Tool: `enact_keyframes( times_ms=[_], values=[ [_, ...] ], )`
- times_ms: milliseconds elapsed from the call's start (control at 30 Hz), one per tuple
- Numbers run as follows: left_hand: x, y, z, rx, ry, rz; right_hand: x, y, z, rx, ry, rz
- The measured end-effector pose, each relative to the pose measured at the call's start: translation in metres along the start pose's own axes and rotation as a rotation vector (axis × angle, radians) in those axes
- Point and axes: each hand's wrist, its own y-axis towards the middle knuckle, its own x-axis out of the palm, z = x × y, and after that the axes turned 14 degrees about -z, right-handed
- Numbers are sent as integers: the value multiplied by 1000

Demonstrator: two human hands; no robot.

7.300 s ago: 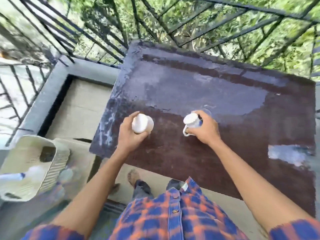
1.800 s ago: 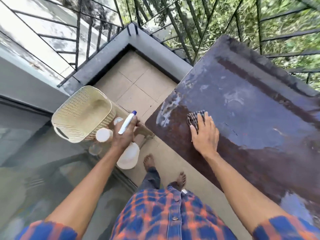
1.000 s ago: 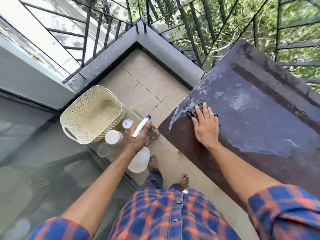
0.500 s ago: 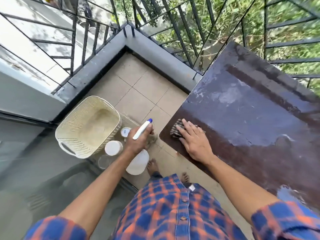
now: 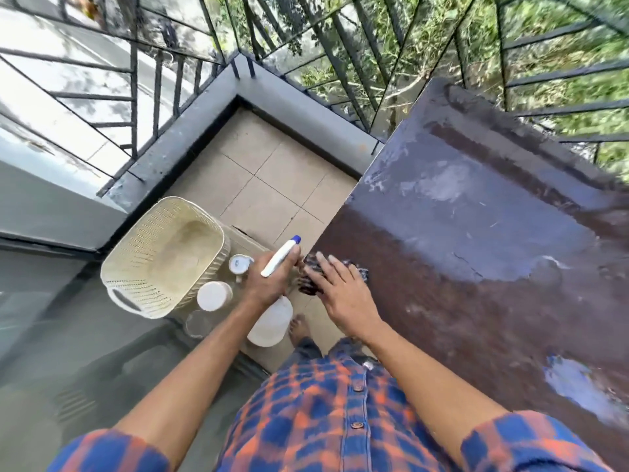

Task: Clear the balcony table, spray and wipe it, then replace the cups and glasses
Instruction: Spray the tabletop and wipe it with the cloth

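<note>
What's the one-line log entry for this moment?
step: wiping | right hand: flat on cloth, table corner | left hand: holds spray bottle | cups: off table

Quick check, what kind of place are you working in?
Most likely a small upper-floor balcony: black metal railing around a tiled floor, treetops beyond and below, and a worn brown table against the rail.

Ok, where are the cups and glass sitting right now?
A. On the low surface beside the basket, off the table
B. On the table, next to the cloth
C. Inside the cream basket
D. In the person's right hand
A: the two white cups and the clear glass stand outside the cream basket, away from the brown table.
</note>
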Motion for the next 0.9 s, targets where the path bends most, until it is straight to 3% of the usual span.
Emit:
enact_keyframes(
  times_ms=[133, 267, 333, 400, 467, 633, 700, 800, 900],
  values=[
    [16, -2, 8, -32, 71, -66, 32, -84, 60, 239, 52, 107],
    [33, -4, 20, -54, 156, -111, 41, -158, 122, 769, 270, 224],
    [43, -5, 25, -18, 184, -132, 37, -156, 127, 1050, 429, 300],
    [51, -6, 29, 29, 148, -159, 23, -130, 111, 1218, 564, 328],
    [59, -7, 34, 55, 144, -192, 7, -99, 84, 1178, 607, 282],
    [69, -8, 37, 56, 198, -241, -2, -44, 16, 578, 345, 112],
    [72, -7, 38, 77, 238, -263, 2, -52, 18, 452, 321, 89],
    [78, -6, 43, 93, 293, -326, 28, -102, 33, 517, 281, 127],
    [84, -5, 48, 113, 316, -389, 62, -175, 56, 797, 327, 224]
  ],
)
